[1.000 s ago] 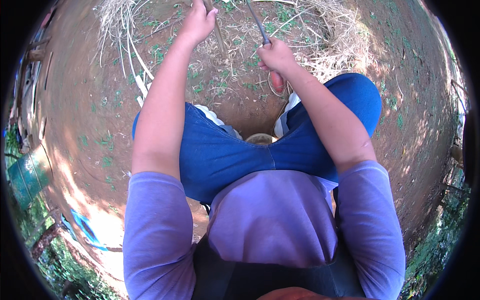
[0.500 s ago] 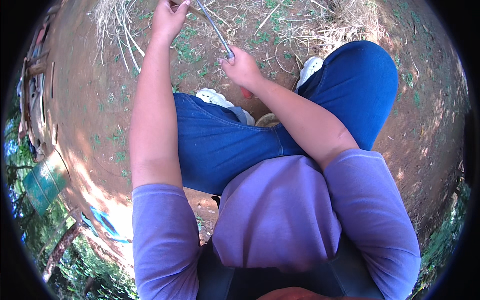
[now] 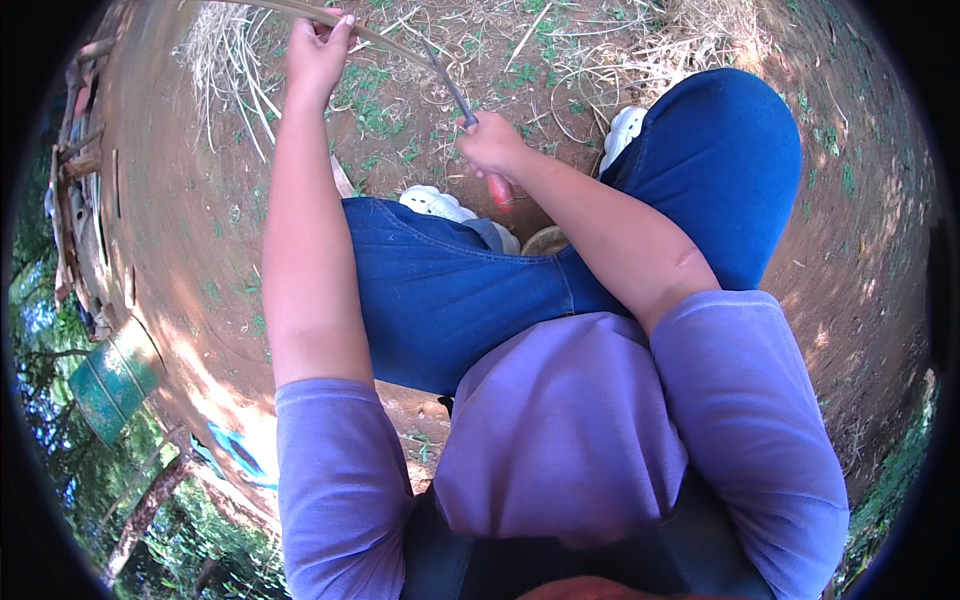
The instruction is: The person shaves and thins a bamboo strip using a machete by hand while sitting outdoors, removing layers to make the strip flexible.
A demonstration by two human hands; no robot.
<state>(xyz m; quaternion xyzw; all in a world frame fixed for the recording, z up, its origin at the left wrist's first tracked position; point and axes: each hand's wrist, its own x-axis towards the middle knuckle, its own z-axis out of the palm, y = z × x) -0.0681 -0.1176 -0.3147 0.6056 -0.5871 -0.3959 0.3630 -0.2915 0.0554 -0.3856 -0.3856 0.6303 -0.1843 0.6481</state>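
Observation:
My left hand (image 3: 320, 60) is at the top of the view, fingers closed around a long, thin, curved cane strip (image 3: 392, 46). One end of the strip runs out past the upper edge; the other reaches right toward the blade. A knife (image 3: 500, 191) with a red handle is gripped in my right hand (image 3: 493, 146), above my bent legs. Its narrow grey blade points up and left, the tip close to the strip's right part. Whether blade and strip touch, I cannot tell.
Pale fibre shavings (image 3: 690, 40) lie in a heap at the upper right, with another bundle (image 3: 228, 75) at the upper left. White shoes (image 3: 437, 203) stick out beside my jeans. Wooden poles (image 3: 80, 170) and a green panel (image 3: 113, 388) stand at the far left.
My right hand and the knife have come slightly down and to the right. My left hand is a little lower and further left, and more of the cane strip shows.

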